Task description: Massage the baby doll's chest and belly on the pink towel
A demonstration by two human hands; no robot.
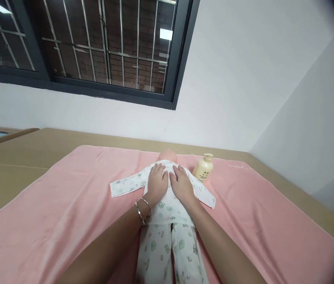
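Note:
A baby doll (168, 156) lies on its back on a pink towel (75, 197), dressed in a white printed top (167, 207) and matching trousers (181, 252). My left hand (156, 182), a silver bangle on its wrist, rests flat on the left side of the doll's chest. Flat on the right side of the chest lies my right hand (181, 184). Both hands have their fingers spread and hold nothing. The doll's sleeves stretch out to either side. Only the top of the doll's head shows beyond my fingers.
A cream pump bottle (204, 168) stands on the towel just right of the doll's head. The towel covers a tan surface (15, 157) against a white wall. A barred dark window is above left.

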